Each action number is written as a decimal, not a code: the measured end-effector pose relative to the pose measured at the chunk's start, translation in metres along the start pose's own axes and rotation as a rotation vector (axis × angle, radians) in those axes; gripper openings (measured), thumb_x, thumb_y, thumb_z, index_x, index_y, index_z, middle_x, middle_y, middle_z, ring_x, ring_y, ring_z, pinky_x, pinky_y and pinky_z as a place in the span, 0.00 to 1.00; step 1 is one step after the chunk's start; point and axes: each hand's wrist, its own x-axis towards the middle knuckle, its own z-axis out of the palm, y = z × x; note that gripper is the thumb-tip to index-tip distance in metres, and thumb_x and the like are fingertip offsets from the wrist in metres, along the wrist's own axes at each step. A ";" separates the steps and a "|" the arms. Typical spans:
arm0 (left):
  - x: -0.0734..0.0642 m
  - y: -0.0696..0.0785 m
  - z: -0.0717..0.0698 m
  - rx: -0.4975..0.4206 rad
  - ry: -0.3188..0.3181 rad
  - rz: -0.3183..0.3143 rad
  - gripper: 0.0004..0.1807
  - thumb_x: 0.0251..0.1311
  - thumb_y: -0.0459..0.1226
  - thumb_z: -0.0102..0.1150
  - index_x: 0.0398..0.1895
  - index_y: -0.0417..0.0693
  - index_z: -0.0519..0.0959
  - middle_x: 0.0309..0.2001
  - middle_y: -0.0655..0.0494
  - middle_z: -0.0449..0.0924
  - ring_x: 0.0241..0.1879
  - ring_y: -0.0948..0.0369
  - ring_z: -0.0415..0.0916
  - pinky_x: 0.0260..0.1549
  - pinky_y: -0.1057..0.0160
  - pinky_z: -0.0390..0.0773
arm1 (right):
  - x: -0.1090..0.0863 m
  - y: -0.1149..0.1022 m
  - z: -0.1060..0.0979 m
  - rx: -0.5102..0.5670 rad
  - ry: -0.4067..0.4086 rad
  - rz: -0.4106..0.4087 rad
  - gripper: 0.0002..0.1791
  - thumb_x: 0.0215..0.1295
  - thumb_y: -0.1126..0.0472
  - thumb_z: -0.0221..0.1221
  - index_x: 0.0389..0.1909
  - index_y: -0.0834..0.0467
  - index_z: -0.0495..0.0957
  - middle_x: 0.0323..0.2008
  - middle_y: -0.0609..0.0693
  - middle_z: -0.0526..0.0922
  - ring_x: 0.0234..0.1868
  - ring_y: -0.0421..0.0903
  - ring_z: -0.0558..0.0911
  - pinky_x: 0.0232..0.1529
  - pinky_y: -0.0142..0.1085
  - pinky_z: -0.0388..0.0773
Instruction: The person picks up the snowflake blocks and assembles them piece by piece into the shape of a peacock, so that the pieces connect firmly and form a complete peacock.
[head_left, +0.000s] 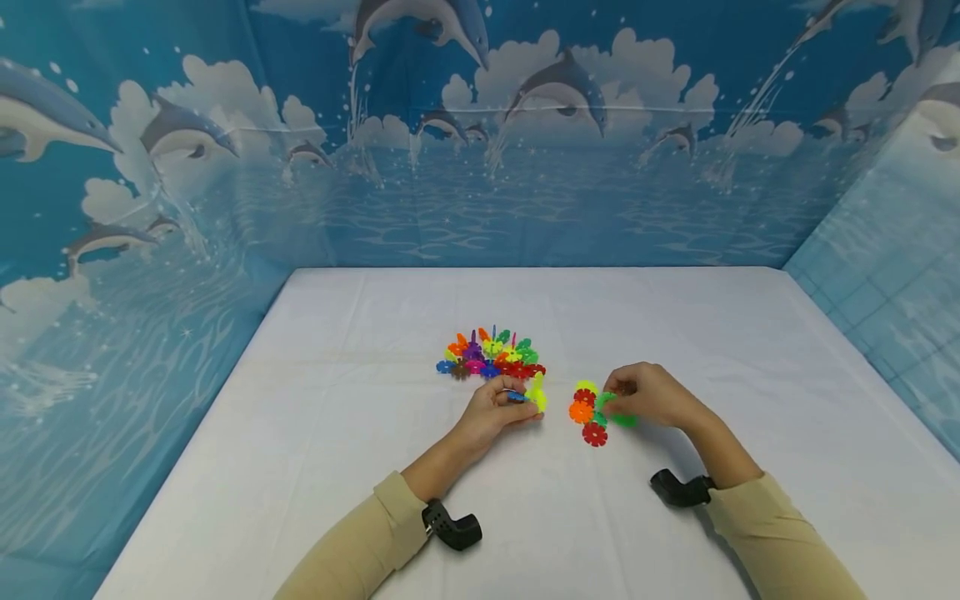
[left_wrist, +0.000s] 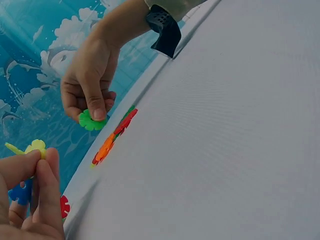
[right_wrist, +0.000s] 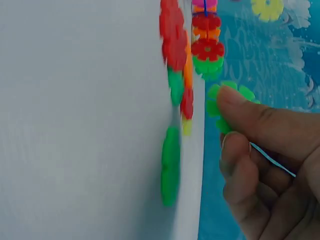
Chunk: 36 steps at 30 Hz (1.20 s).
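Far table edge [head_left: 637,271] lies well beyond right fingers [right_wrist: 260,117] pinching green disc [right_wrist: 213,108].

Cannot see all of the left hand [head_left: 487,418] in its wrist view, cut off at left and bottom; nor the green flower piece [right_wrist: 213,108] entire, partly covered by the right hand [head_left: 654,396]; cannot count the heaped pieces [head_left: 474,351], too small.

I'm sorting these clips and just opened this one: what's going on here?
A person is handling small flower-shaped plastic pieces at a white table. The left hand pinches yellow pieces, with a blue piece by its fingers. The right hand pinches a green piece. A small mixed-colour group lies beside it; a larger multicoloured cluster sits farther back.
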 end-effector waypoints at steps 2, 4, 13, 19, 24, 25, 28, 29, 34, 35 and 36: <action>0.000 0.000 0.000 0.000 0.001 -0.004 0.14 0.63 0.22 0.55 0.50 0.34 0.69 0.29 0.52 0.78 0.34 0.60 0.84 0.45 0.62 0.80 | 0.000 -0.005 0.002 0.018 0.038 -0.013 0.06 0.58 0.64 0.69 0.33 0.59 0.82 0.24 0.47 0.76 0.28 0.46 0.74 0.27 0.34 0.74; 0.001 0.000 0.000 0.002 0.009 -0.005 0.17 0.63 0.22 0.55 0.55 0.32 0.70 0.29 0.53 0.79 0.33 0.60 0.84 0.44 0.64 0.81 | 0.000 -0.012 0.006 0.035 0.068 -0.026 0.06 0.59 0.64 0.68 0.35 0.61 0.82 0.27 0.47 0.78 0.29 0.46 0.76 0.30 0.34 0.76; 0.002 -0.001 0.001 -0.001 0.129 -0.030 0.17 0.63 0.26 0.58 0.55 0.30 0.76 0.30 0.53 0.84 0.32 0.63 0.84 0.36 0.71 0.81 | -0.001 -0.044 0.032 0.127 0.122 -0.112 0.04 0.62 0.65 0.64 0.35 0.61 0.83 0.30 0.50 0.84 0.30 0.46 0.83 0.31 0.34 0.81; 0.001 -0.001 0.006 -0.036 0.176 -0.029 0.15 0.63 0.26 0.58 0.53 0.29 0.76 0.29 0.53 0.85 0.30 0.63 0.84 0.34 0.71 0.81 | -0.002 -0.054 0.047 0.089 0.156 -0.191 0.03 0.62 0.65 0.65 0.32 0.60 0.81 0.25 0.49 0.84 0.24 0.44 0.83 0.27 0.33 0.80; 0.000 -0.002 0.011 -0.069 0.190 -0.040 0.15 0.64 0.26 0.58 0.53 0.27 0.75 0.28 0.54 0.84 0.29 0.65 0.83 0.31 0.74 0.79 | -0.005 -0.059 0.053 -0.037 0.227 -0.294 0.07 0.61 0.67 0.65 0.27 0.56 0.77 0.18 0.40 0.77 0.16 0.34 0.73 0.18 0.31 0.74; -0.001 -0.002 0.011 -0.075 0.193 -0.044 0.15 0.64 0.26 0.58 0.52 0.26 0.75 0.28 0.54 0.84 0.29 0.65 0.83 0.31 0.75 0.79 | -0.005 -0.059 0.054 -0.068 0.242 -0.325 0.08 0.60 0.68 0.65 0.26 0.56 0.76 0.17 0.38 0.76 0.15 0.33 0.71 0.18 0.31 0.72; -0.001 -0.003 0.013 -0.102 0.203 -0.061 0.14 0.64 0.26 0.58 0.51 0.26 0.75 0.28 0.54 0.84 0.29 0.65 0.83 0.31 0.75 0.79 | -0.006 -0.061 0.055 -0.141 0.278 -0.403 0.12 0.58 0.71 0.65 0.24 0.54 0.74 0.17 0.36 0.73 0.17 0.30 0.69 0.18 0.30 0.70; -0.001 -0.003 0.013 -0.110 0.207 -0.065 0.13 0.64 0.25 0.58 0.50 0.26 0.75 0.28 0.54 0.83 0.29 0.65 0.83 0.32 0.75 0.79 | -0.006 -0.062 0.056 -0.148 0.282 -0.414 0.12 0.57 0.72 0.65 0.24 0.54 0.74 0.17 0.36 0.72 0.17 0.30 0.69 0.18 0.29 0.70; -0.001 -0.005 0.014 -0.137 0.221 -0.082 0.10 0.64 0.25 0.58 0.47 0.28 0.76 0.29 0.53 0.83 0.29 0.64 0.83 0.34 0.73 0.80 | -0.006 -0.062 0.056 -0.142 0.282 -0.425 0.13 0.57 0.72 0.65 0.24 0.53 0.74 0.16 0.35 0.71 0.17 0.30 0.68 0.18 0.30 0.69; -0.001 -0.005 0.015 -0.142 0.222 -0.086 0.10 0.64 0.25 0.58 0.47 0.28 0.77 0.29 0.53 0.83 0.29 0.64 0.83 0.34 0.73 0.80 | -0.006 -0.062 0.057 -0.141 0.283 -0.423 0.13 0.57 0.72 0.65 0.24 0.53 0.74 0.16 0.35 0.71 0.17 0.30 0.67 0.18 0.30 0.69; -0.001 -0.005 0.015 -0.145 0.221 -0.087 0.10 0.63 0.25 0.58 0.46 0.28 0.77 0.29 0.53 0.83 0.29 0.64 0.83 0.34 0.73 0.80 | -0.006 -0.062 0.057 -0.141 0.283 -0.423 0.13 0.57 0.71 0.65 0.24 0.53 0.74 0.16 0.35 0.71 0.17 0.30 0.67 0.18 0.30 0.69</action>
